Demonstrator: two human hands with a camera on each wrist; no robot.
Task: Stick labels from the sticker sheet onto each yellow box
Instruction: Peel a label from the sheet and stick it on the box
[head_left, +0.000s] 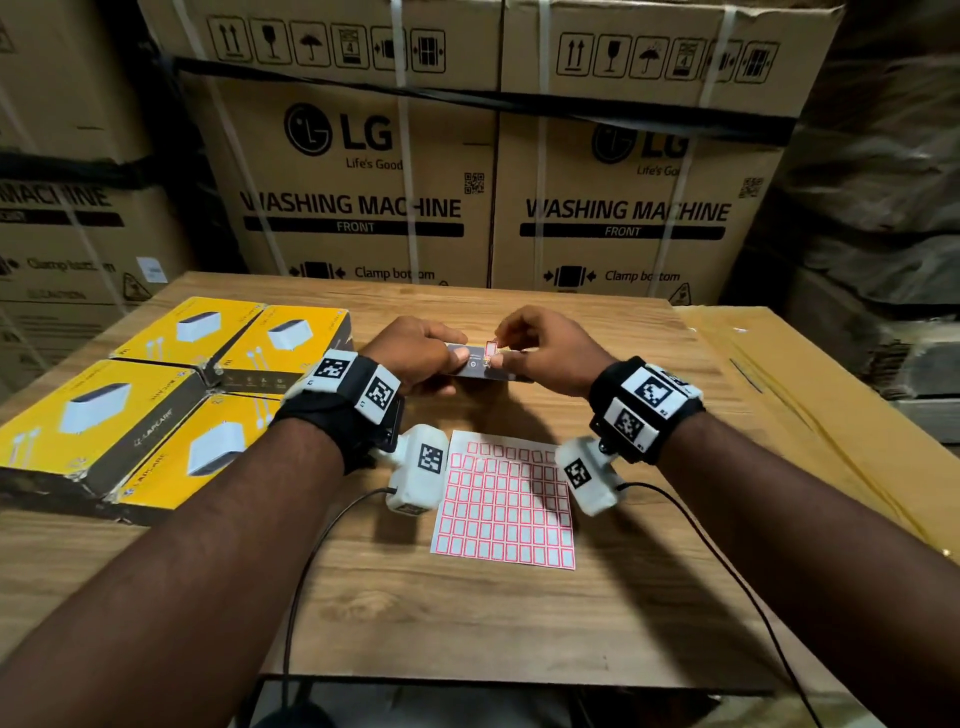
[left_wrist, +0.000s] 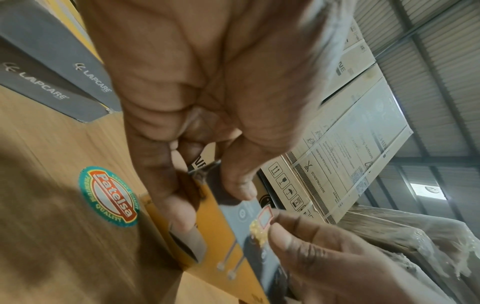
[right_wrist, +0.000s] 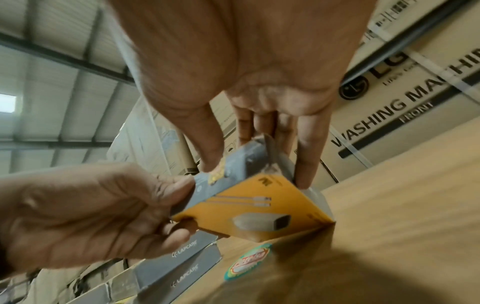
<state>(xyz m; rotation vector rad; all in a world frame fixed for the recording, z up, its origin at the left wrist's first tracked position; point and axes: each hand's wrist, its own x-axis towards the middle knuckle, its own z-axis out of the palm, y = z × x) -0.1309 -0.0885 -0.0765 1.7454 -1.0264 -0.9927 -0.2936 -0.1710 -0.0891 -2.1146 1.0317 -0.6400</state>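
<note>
Head view shows your left hand (head_left: 415, 353) and right hand (head_left: 545, 348) raised together over the middle of the worktop (head_left: 467, 623), sharing one yellow box (head_left: 485, 364) between them. Your left fingers are curled round the box's left end, thumb on the near dark side and the other fingers behind it. Your right hand pinches a small red-bordered label (head_left: 491, 347) between thumb and forefinger, with the label touching the dark side of the box; whether it is fully pressed flat, you cannot tell from these views.

Left wrist view shows the label (left_wrist: 265, 218) held at its right edge by your right fingers (left_wrist: 285, 236), lying against the grey panel just beside a yellowish mark. Right wrist view shows the box (right_wrist: 259, 205) tilted, one corner resting on the worktop, your right little finger (right_wrist: 309, 156) propped against its far end.

Near you, between your forearms, the sticker sheet (head_left: 504, 509) lies flat on the worktop, its far rows showing emptied outlines. Four more yellow boxes (head_left: 171, 395) sit packed two by two on the left of the worktop. Large washing machine cartons (head_left: 363, 171) stand at the far side. A round printed sticker (left_wrist: 110, 196) is stuck to the worktop under the held box.
</note>
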